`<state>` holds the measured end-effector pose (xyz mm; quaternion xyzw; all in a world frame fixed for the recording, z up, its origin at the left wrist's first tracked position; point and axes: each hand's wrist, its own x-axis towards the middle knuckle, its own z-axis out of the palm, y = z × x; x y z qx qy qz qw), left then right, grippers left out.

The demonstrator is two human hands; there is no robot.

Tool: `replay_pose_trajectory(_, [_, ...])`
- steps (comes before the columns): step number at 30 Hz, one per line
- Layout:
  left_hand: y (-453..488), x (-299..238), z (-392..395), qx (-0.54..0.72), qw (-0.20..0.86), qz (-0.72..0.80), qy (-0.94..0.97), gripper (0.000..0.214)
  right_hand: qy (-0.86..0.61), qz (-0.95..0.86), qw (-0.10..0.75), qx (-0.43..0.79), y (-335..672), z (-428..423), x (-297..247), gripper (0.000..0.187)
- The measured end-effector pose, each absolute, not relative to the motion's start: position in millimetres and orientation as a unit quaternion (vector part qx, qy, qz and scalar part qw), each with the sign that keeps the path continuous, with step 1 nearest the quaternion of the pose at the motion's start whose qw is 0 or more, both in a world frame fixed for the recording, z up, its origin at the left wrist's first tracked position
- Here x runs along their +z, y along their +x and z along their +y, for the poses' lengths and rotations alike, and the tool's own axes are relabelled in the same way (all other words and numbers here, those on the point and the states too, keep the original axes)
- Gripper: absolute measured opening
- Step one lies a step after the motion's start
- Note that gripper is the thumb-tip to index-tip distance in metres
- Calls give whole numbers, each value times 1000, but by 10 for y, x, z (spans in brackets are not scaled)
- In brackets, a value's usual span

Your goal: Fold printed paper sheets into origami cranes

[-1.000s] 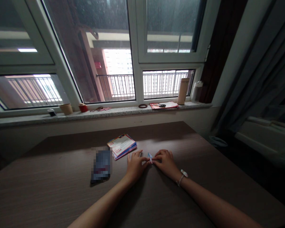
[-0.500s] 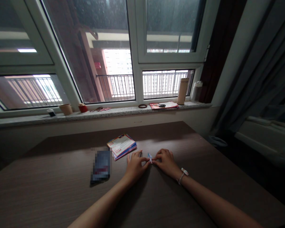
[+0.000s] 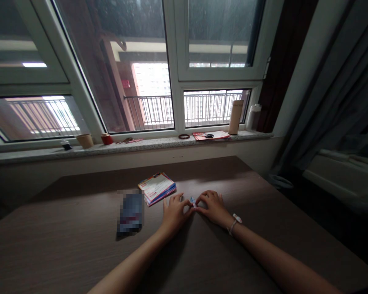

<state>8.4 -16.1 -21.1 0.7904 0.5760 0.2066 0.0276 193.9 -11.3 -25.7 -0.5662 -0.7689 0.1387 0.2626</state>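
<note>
Near right of the card stack (image 3: 158, 188), our left hand (image 3: 173, 213) and right hand (image 3: 214, 206) pinch a folded paper piece (image 3: 193, 201).

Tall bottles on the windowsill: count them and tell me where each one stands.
2. The tan bottle stands toward the right end of the windowsill, beside the papers; the whitish bottle stands just right of it.
</note>
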Motion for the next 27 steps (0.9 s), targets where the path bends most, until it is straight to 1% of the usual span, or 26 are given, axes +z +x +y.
replay_pose_trajectory(3, [89, -236, -162, 208, 30, 572, 793, 18, -572, -764, 264, 138, 1940, -105, -299, 32])
replay_pose_trajectory(6, [98, -262, -152, 211, 35, 563, 798, 20, -571, -762, 270, 143, 1937, -101, -330, 33])
replay_pose_trajectory(11, [81, -320, -119, 236, 36, 567, 788, 41, -571, -757, 279, 151, 1935, -111, -324, 30])
replay_pose_trajectory(13, [71, -331, -118, 242, 40, 563, 789, 45, -574, -754, 279, 157, 1936, -114, -314, 29])
replay_pose_trajectory(18, [68, -295, -143, 232, 54, 555, 797, 27, -566, -755, 280, 178, 1945, -114, -281, 25])
replay_pose_trajectory(22, [58, -288, -128, 252, 73, 553, 791, 18, -563, -761, 256, 194, 1978, -103, -260, 24])
replay_pose_trajectory(23, [53, -295, -119, 253, 75, 554, 790, 20, -560, -764, 252, 198, 1991, -98, -260, 25])
replay_pose_trajectory(27, [33, -333, -90, 250, 73, 558, 788, 37, -548, -772, 251, 202, 2036, -75, -287, 25])
